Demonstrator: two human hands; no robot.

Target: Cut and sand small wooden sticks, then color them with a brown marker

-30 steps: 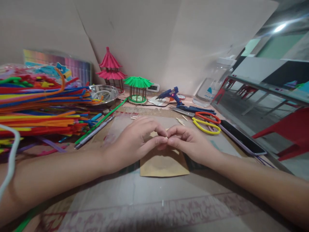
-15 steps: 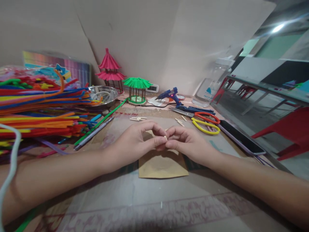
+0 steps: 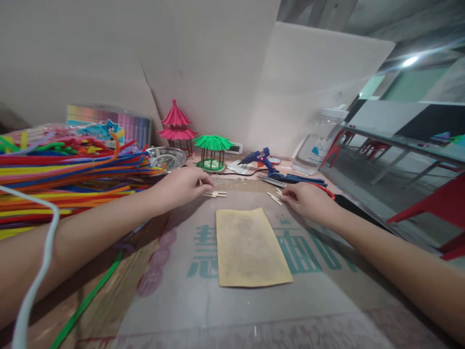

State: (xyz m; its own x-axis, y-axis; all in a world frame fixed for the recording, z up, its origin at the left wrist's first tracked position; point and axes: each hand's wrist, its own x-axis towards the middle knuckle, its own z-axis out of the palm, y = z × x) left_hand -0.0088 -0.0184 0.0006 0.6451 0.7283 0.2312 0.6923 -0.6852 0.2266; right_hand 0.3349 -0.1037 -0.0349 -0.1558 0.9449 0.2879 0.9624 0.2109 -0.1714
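My left hand (image 3: 187,186) is closed, its thumb and fingertips together beside a small group of short pale wooden sticks (image 3: 219,194). Whether something is pinched in it cannot be seen. Across the mat, my right hand (image 3: 308,199) is also closed, fingertips down at a second group of short wooden sticks (image 3: 275,198); what lies between them is too small to make out. Between and nearer than both hands lies a tan sheet that looks like sandpaper (image 3: 252,252), with a greyish worn patch.
Pipe cleaners (image 3: 80,169) are heaped at left, before a marker set (image 3: 134,128) and a metal bowl (image 3: 170,157). Behind stand a pink-roofed model (image 3: 176,126), a green-roofed model (image 3: 213,145), a glue gun (image 3: 259,157) and a clear bottle (image 3: 314,145). Scissors (image 3: 271,181) lie by my right hand.
My hands were together above the tan sheet, pinching a small pale piece. They have parted to the left and right stick groups, uncovering the sheet. The view has shifted.
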